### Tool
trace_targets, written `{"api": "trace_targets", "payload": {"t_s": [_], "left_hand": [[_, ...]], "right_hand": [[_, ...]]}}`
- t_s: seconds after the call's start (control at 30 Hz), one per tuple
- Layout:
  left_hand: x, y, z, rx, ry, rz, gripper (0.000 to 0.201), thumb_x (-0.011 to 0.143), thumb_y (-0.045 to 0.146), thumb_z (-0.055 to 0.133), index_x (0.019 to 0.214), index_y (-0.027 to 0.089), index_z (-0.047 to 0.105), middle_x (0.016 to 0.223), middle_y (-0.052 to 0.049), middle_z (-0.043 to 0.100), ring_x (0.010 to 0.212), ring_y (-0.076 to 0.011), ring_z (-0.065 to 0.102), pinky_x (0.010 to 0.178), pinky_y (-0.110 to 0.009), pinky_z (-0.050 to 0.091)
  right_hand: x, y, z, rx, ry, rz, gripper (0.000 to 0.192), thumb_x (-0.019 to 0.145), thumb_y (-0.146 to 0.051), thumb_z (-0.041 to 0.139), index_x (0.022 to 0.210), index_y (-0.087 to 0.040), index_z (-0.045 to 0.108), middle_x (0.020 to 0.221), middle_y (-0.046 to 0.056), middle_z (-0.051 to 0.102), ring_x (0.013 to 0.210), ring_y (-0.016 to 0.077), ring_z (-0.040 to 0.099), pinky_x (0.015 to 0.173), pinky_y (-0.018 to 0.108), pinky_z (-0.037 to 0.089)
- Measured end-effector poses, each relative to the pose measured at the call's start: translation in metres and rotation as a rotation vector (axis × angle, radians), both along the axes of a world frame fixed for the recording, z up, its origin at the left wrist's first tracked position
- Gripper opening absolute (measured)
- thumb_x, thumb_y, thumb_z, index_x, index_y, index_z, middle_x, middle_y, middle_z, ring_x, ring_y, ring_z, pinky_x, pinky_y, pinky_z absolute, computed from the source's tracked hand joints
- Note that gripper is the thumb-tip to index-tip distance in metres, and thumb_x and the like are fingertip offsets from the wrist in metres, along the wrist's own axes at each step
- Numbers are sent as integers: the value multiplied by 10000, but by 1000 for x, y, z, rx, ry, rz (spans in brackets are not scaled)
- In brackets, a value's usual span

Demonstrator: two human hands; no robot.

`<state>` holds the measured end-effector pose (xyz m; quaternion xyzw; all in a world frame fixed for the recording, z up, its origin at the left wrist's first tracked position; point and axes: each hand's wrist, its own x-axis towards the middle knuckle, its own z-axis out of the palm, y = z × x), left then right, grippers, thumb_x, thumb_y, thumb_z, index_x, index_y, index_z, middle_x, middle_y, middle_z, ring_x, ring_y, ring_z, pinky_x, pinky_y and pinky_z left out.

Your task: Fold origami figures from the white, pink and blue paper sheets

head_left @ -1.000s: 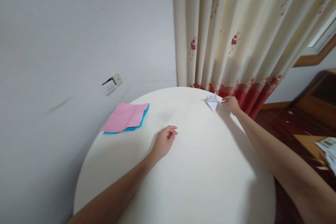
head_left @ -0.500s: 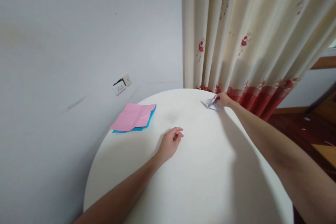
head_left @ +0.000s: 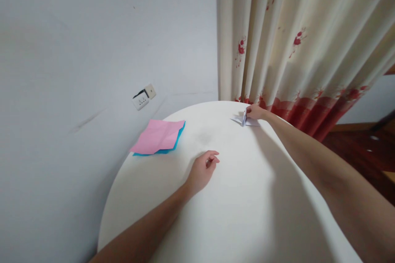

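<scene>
The round white tabletop (head_left: 247, 213) lies bare across its middle and near side, so a hand could sweep there freely. Toward the far left edge a pink sheet (head_left: 157, 136) rests on a blue sheet (head_left: 177, 139); both lie flat and leave room above them. The left hand (head_left: 202, 170) rests loosely curled near the centre, with bare surface between it and the sheets. At the far edge the right hand (head_left: 254, 112) touches a small white folded paper (head_left: 242, 120). Just behind that edge hangs a flowered curtain (head_left: 293, 49), closing off reach beyond it. The wall (head_left: 92, 49) stands close along the left edge.
</scene>
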<state>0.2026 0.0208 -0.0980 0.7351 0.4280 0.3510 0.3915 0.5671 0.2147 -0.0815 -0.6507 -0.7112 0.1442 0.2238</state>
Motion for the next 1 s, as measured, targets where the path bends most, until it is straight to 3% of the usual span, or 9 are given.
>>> {"api": "trace_targets", "payload": {"t_s": [0.17,0.33,0.4,0.47,0.57,0.73,0.83,1.0], "left_hand": [[-3,2,1,34,-7,27,227,859,212,514,1052,189,630,871,-22,698,657,-113,589,591,-215,446],[2,17,-8,199,72,141,237,817,124,522,1009,197,640,1021,-56,694,950,-175,646,820,-303,526],[11,30,-12,344,216,121,311,789,96,536,1063,204,639,1125,-66,674,1095,-205,603,985,-375,474],[27,47,-13,453,364,104,385,805,134,549,1183,175,606,1294,-107,604,1245,-238,518,1113,-410,362],[59,79,-10,471,561,58,547,880,261,510,1393,86,438,1505,-179,397,1412,-275,332,1170,-429,258],[116,127,-4,393,720,-17,611,948,330,378,1506,121,248,1591,-154,218,1479,-268,173,1180,-501,170],[138,146,-5,423,729,-99,563,958,282,336,1499,138,279,1576,-136,274,1465,-258,225,1182,-512,155],[153,163,-5,474,688,-146,518,945,227,363,1458,156,370,1540,-99,370,1440,-213,289,1187,-408,201]], "right_hand": [[5,-28,3,73,-13,-80,371,703,-97,576,1052,-96,702,754,59,726,660,160,629,615,208,470],[7,-84,-11,165,-57,-165,327,818,-182,529,1094,-103,685,1046,148,713,941,245,649,870,320,486],[-1,-107,-22,224,-140,-159,339,867,-240,508,1146,-126,665,1195,158,663,1130,289,582,1013,389,412],[-13,-127,-32,221,-158,-149,397,890,-298,509,1234,-129,614,1313,174,593,1221,308,525,1056,405,375],[-34,-147,-40,184,-244,-132,585,934,-436,452,1399,-82,441,1487,227,401,1386,335,345,1113,452,292],[-56,-157,-40,105,-290,-208,686,957,-558,322,1430,-63,378,1533,260,299,1432,376,244,1118,551,202],[-60,-157,-39,108,-286,-212,680,946,-579,323,1421,-100,402,1527,233,332,1422,368,269,1120,539,199],[-65,-157,-39,150,-280,-188,654,931,-560,365,1393,-103,439,1515,221,361,1393,363,315,1108,482,236]]}}
